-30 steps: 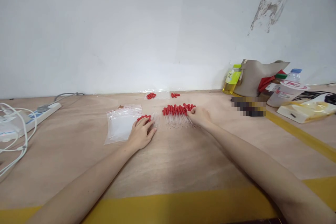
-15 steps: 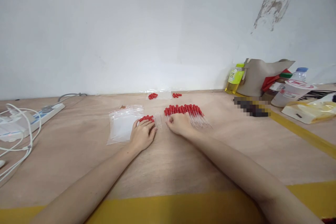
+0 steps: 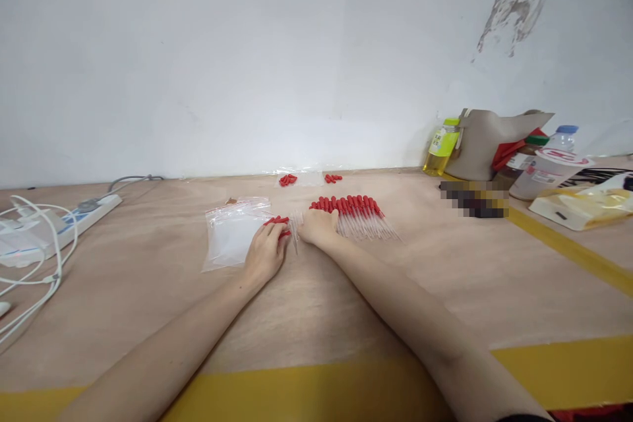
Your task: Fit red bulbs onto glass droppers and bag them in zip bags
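My left hand (image 3: 266, 252) rests beside a small pile of red rubber bulbs (image 3: 277, 219), its thumb and fingers closed around one red bulb (image 3: 285, 233). Close by on the right, my right hand (image 3: 317, 227) has its fingers pinched at a clear thin dropper tube (image 3: 295, 242), which slants toward me. More clear tubes lie between the hands, partly hidden by my right fingers. To the right, a row of droppers with red bulbs (image 3: 361, 206) fans out, clear stems pointing toward me; my right hand covers its left end.
Under my left hand lies a clear zip bag (image 3: 227, 237). Near the wall are two small groups of red bulbs (image 3: 287, 180) on clear plastic. A power strip (image 3: 89, 217) with white cables is at left; bottles, a cup (image 3: 546, 175) and a grey bag (image 3: 477, 145) stand at right.
My right hand has moved left from the dropper row to the loose tubes, and one tube now slants. My left fingers have drawn in around a red bulb.
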The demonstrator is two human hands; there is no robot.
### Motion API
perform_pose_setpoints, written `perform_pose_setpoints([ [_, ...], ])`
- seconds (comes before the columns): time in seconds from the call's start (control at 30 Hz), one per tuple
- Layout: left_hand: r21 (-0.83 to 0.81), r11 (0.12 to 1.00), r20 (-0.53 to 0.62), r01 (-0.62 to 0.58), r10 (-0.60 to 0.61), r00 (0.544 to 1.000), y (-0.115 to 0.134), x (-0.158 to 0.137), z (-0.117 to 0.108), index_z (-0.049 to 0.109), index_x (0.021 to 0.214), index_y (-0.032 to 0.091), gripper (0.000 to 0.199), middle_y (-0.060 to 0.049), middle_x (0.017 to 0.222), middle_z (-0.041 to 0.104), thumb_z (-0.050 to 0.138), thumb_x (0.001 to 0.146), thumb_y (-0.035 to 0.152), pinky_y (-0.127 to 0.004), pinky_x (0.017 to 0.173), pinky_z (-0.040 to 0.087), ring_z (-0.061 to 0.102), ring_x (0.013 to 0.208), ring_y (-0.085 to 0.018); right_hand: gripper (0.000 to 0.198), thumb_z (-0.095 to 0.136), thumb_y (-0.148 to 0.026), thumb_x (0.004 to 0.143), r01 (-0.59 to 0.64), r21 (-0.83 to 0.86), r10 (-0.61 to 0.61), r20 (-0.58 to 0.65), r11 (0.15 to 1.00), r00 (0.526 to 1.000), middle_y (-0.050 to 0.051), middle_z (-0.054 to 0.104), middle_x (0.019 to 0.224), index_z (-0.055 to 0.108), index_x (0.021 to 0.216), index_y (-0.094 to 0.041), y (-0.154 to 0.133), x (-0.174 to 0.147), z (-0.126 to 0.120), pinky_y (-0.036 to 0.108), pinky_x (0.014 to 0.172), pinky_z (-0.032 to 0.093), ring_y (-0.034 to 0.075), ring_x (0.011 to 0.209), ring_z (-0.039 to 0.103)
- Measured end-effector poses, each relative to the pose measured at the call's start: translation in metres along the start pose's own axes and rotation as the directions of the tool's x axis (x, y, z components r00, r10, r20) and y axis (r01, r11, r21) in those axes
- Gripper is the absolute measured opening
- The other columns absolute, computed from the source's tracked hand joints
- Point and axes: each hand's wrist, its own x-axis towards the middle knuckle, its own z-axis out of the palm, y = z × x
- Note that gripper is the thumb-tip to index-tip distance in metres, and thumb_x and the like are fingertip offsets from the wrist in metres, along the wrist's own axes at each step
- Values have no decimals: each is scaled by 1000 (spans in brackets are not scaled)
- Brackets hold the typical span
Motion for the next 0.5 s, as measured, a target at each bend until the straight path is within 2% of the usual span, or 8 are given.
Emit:
perform_pose_setpoints([
  [0.1, -42, 999, -30, -16, 15, 999, -1, 0, 1, 52, 104, 18, 22, -8, 97, 57, 38, 87, 18, -34, 81, 43, 53, 92, -21, 26, 43, -26, 78, 56, -6, -57, -53, 998, 997, 15, 66, 88, 65, 83, -13, 12, -8, -4, 40, 80, 26, 24, 80, 60],
  [0.17, -62, 998, -28, -15, 13, 1000, -1, 0, 3, 51, 109, 18, 26, -8, 95, 56, 36, 88, 20, -33, 78, 45, 54, 89, -19, 30, 38, -27, 81, 118, -46, -122, -100, 992, 988, 15, 66, 86, 64, 78, -13, 24, -15, -7, 40, 81, 25, 23, 78, 59],
  [0.27, -58, 998, -9, -18, 18, 1000, -2, 0, 5, 56, 104, 19, 26, -6, 87, 55, 37, 88, 21, -32, 73, 46, 55, 81, -18, 32, 38, -31, 83, 187, -124, -201, -119, 975, 972, 14, 66, 83, 63, 75, -12, 41, -25, -9, 41, 82, 23, 23, 78, 59],
  [0.33, -54, 998, 3, -26, 27, 1000, -2, 0, 5, 59, 98, 18, 24, -6, 84, 54, 38, 87, 21, -32, 73, 47, 54, 80, -18, 32, 39, -34, 83, 197, -125, -214, -136, 972, 967, 12, 66, 81, 63, 75, -14, 47, -27, -8, 40, 82, 22, 23, 78, 58],
  [0.5, -77, 996, -8, -40, 39, 999, -1, -1, 2, 59, 94, 17, 23, -7, 86, 54, 37, 87, 19, -33, 77, 46, 54, 86, -19, 31, 43, -40, 80, 196, -51, -202, -202, 979, 958, 9, 66, 79, 62, 75, -16, 37, -22, 0, 39, 79, 24, 22, 77, 58],
])
